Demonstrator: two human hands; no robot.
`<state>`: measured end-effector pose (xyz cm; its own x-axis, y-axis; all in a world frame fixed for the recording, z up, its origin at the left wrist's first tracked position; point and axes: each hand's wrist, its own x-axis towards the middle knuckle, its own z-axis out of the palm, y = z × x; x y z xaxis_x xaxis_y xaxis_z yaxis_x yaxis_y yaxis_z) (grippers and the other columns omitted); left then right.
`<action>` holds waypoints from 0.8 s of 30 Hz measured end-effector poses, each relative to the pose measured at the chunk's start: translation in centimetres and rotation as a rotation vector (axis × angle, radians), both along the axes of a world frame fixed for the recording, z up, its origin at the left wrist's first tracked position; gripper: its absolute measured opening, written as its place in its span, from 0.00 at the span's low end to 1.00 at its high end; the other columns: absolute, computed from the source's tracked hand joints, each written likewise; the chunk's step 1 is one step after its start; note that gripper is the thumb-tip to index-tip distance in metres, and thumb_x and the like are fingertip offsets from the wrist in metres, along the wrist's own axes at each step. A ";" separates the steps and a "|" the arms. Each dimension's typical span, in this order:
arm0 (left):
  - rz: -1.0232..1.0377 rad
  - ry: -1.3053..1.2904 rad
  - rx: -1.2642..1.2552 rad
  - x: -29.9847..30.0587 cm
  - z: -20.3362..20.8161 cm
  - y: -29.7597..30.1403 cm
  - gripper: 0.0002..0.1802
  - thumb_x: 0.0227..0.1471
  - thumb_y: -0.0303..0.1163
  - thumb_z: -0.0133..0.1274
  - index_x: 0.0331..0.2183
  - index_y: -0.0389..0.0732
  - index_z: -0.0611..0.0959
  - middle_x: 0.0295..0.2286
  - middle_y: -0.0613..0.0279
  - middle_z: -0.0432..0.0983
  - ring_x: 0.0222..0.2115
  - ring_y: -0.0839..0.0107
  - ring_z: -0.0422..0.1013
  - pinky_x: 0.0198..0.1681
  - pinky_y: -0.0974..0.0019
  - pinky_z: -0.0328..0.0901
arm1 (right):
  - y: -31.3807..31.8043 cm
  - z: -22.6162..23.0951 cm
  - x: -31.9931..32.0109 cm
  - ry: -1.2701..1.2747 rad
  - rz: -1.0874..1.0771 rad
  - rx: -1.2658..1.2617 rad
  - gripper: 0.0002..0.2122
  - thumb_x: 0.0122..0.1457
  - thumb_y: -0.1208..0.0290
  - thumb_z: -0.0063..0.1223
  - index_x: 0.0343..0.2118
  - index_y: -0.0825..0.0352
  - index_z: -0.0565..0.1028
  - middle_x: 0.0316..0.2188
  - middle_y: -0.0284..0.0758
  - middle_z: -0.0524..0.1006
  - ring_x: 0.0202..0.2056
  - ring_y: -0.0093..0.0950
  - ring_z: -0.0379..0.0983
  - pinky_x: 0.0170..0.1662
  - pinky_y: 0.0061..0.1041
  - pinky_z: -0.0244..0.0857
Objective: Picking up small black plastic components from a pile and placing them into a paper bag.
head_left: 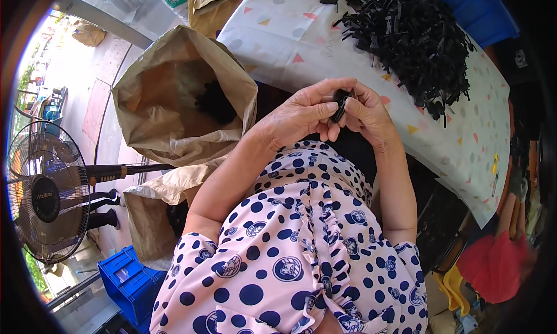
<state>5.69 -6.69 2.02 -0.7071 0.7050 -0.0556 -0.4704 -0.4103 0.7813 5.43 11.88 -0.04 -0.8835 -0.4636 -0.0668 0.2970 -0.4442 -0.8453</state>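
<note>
My left hand (pixel 301 111) and my right hand (pixel 371 115) meet in front of me, just off the table's near edge. Pinched between the fingers of both is a small black plastic piece (pixel 340 106), its exact kind partly covered by thumbs and fingertips. On the table beyond lies a large heap of small black plastic pieces (pixel 406 44), some strip-like, a few loose at its border. To the left of my left hand gapes a big brown woven sack (pixel 154 128), with black pieces (pixel 217 102) visible deep inside.
A pale tablecloth (pixel 267 29) with coloured triangles covers the table; a blue bin (pixel 481 12) stands at its far right. A yellow-handled tool (pixel 495 164) lies near the right edge. At left are a second sack (pixel 145 218), a black fan (pixel 46 198) and a blue crate (pixel 130 282).
</note>
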 end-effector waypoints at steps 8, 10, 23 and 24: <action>0.266 0.570 -0.519 0.7 -1.4 -0.3 0.26 0.52 0.20 0.49 0.53 0.42 0.69 0.30 0.57 0.76 0.29 0.72 0.73 0.34 0.70 0.67 | -0.9 0.3 -0.1 0.079 -0.044 0.370 0.13 0.54 0.72 0.60 0.42 0.63 0.73 0.22 0.20 0.69 0.20 0.08 0.60 0.20 0.09 0.48; 0.344 0.683 -0.614 0.8 -1.0 -0.5 0.25 0.49 0.19 0.50 0.51 0.41 0.70 0.30 0.51 0.76 0.29 0.65 0.73 0.36 0.67 0.67 | -2.0 0.3 -0.1 0.222 -0.174 0.540 0.11 0.56 0.69 0.57 0.42 0.63 0.73 0.21 0.19 0.66 0.19 0.07 0.56 0.19 0.09 0.46; 0.654 0.477 -0.459 0.5 -1.8 -3.7 0.23 0.55 0.18 0.45 0.53 0.42 0.70 0.35 0.69 0.68 0.33 0.82 0.64 0.39 0.78 0.64 | -8.2 2.6 -0.2 0.038 -0.047 0.405 0.19 0.65 0.57 0.40 0.51 0.66 0.65 0.14 0.22 0.60 0.12 0.12 0.51 0.13 0.13 0.41; 0.660 0.472 -0.456 0.4 -1.9 -3.9 0.23 0.55 0.18 0.45 0.53 0.42 0.70 0.35 0.69 0.68 0.33 0.82 0.64 0.39 0.78 0.64 | -8.4 2.5 -0.4 0.029 -0.051 0.400 0.19 0.65 0.57 0.40 0.51 0.66 0.65 0.13 0.22 0.60 0.12 0.12 0.51 0.13 0.13 0.41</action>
<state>6.13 -10.56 0.12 -0.9769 0.1328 0.1672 0.1565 -0.0875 0.9838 5.07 3.43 2.46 -0.9088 -0.3619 -0.2075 0.2562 -0.0916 -0.9623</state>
